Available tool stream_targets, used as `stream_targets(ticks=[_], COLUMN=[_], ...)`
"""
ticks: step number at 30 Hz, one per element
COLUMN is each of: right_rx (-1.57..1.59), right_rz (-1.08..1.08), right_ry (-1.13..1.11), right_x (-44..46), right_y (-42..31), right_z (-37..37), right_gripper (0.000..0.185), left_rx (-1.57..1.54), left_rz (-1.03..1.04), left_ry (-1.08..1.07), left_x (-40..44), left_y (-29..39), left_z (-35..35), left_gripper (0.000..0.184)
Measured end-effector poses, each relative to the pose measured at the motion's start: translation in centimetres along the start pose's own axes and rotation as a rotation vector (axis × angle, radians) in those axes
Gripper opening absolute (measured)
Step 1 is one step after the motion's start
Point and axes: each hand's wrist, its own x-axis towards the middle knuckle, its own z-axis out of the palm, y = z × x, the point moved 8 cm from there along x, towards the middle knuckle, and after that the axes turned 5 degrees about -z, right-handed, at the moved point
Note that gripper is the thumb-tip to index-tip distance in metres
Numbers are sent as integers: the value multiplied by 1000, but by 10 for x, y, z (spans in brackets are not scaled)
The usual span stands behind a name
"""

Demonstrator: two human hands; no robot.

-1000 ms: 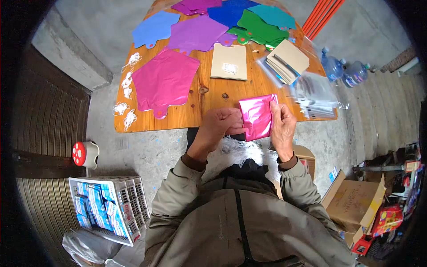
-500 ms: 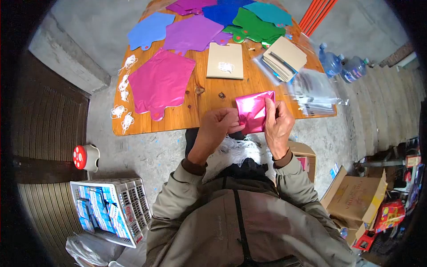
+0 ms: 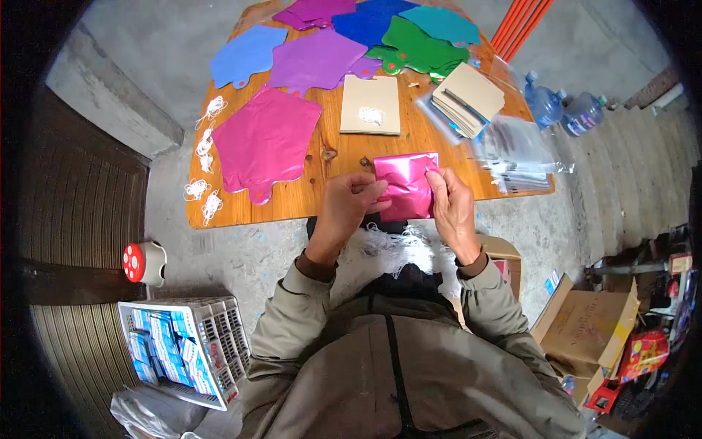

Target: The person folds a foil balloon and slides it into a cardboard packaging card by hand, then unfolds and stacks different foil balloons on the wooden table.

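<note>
A folded pink foil balloon (image 3: 404, 192) is held up between my two hands at the table's front edge. The fingers of my left hand (image 3: 345, 212) are pinched together at its left edge. My right hand (image 3: 455, 208) grips its right side, thumb on the near face. Flat on the wooden table to the left lies an unfolded pink foil balloon (image 3: 267, 143), star-shaped with a rounded tab. Beyond my hands a beige card stack (image 3: 371, 95) carries a small bundle of white string (image 3: 371, 115). More white string (image 3: 395, 245) lies across my lap.
Purple (image 3: 318, 58), blue (image 3: 369, 25) and green foil balloons (image 3: 424, 47) cover the far end. Beige cards (image 3: 468, 95) and clear plastic bags (image 3: 515, 150) lie right. String bundles (image 3: 196, 190) line the left edge. A crate (image 3: 216, 329) and cardboard box (image 3: 585, 318) stand below.
The folded pink balloon and both hands have shifted slightly left. The balloon now sits straighter, with its front face flatter toward me. My left fingers have moved a little up its edge.
</note>
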Motion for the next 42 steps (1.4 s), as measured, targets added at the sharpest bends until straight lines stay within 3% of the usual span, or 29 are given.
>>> stream_targets(ticks=[3, 6, 10, 14, 16, 18, 22, 30, 37, 40, 42], right_rx=[48, 84, 51, 22, 130, 203, 377, 267, 151, 42, -27], right_rz=[-7, 154, 131, -55, -61, 75, 242, 393, 327, 272, 249], right_ry=[-111, -308, -369, -303, -261, -283, -287, -339, -316, -314, -312], right_x=[3, 13, 64, 143, 169, 177, 178, 159, 163, 165, 169], right_y=[11, 26, 6, -35, -44, -42, -11, 49, 68, 60, 64], right_z=[4, 7, 7, 16, 26, 36, 58, 85, 92, 90, 93], right_gripper=[29, 31, 34, 28, 32, 32, 30, 31, 34, 35, 37], left_rx=[10, 75, 62, 266, 266, 288, 291, 241, 300, 766, 884], left_rz=[1, -11, 99, 182, 262, 252, 174, 24, 53, 126, 152], left_ry=[-6, -17, -76, 61, 33, 30, 18, 35, 97, 213, 269], left_x=[4, 9, 34, 67, 88, 104, 128, 160, 168, 168, 164], left_y=[-2, 4, 51, 142, 167, 178, 159, 91, 86, 97, 103], left_z=[-5, -11, -17, -16, -18, -24, -37, -60, -64, -69, -66], left_gripper=[19, 18, 13, 12, 12, 15, 12, 10, 14, 13, 17])
